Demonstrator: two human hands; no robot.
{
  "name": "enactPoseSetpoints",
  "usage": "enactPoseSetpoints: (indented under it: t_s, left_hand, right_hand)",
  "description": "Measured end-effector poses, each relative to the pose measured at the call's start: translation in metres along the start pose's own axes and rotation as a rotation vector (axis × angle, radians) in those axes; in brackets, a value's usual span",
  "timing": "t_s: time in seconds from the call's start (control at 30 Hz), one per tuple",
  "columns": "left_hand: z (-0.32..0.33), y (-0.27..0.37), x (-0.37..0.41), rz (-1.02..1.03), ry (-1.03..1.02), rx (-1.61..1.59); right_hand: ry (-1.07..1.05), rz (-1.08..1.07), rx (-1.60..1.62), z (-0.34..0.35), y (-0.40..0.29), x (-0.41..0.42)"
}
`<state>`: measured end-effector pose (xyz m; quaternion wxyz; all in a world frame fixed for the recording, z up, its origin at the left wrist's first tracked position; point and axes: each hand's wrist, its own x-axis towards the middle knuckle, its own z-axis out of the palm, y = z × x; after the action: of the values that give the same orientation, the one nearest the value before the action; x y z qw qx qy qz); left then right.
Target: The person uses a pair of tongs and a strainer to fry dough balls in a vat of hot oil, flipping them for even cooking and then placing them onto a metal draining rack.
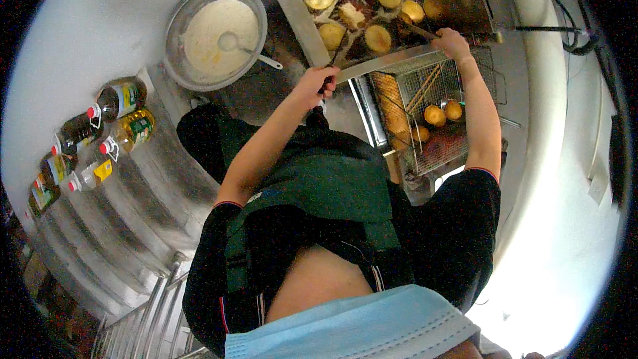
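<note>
My left hand is closed around the dark handle of a thin tool that reaches over the rim of a rectangular metal fryer. My right hand grips a long-handled utensil at the fryer's right front, its far end by a round golden fried cake. Several more round cakes, such as a fried cake, float in the dark oil. Among them lies a paler, irregular piece. The working ends of both tools are hard to make out.
Left of the fryer stands a large bowl of pale batter with a ladle in it. Below the fryer's front, a wire basket contains fried cakes and long wooden sticks. Several oil bottles stand on metal steps.
</note>
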<state>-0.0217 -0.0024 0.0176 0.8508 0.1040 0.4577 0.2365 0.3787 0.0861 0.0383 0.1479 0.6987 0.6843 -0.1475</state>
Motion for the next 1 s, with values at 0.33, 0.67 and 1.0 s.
enactPoseSetpoints:
  t_s: [0.33, 0.67, 1.0]
  left_hand:
    - [-0.004, 0.006, 0.002, -0.054, -0.063, -0.017]
    - [-0.003, 0.017, 0.007, -0.116, -0.085, -0.056]
    - [-0.006, 0.018, 0.006, -0.106, -0.076, -0.052]
  right_hand:
    - [-0.048, 0.283, 0.897, -0.001, 0.008, -0.067]
    - [0.148, 0.56, 1.868, 0.026, 0.022, -0.254]
    - [0.025, 0.967, 1.135, 0.156, 0.02, -0.309]
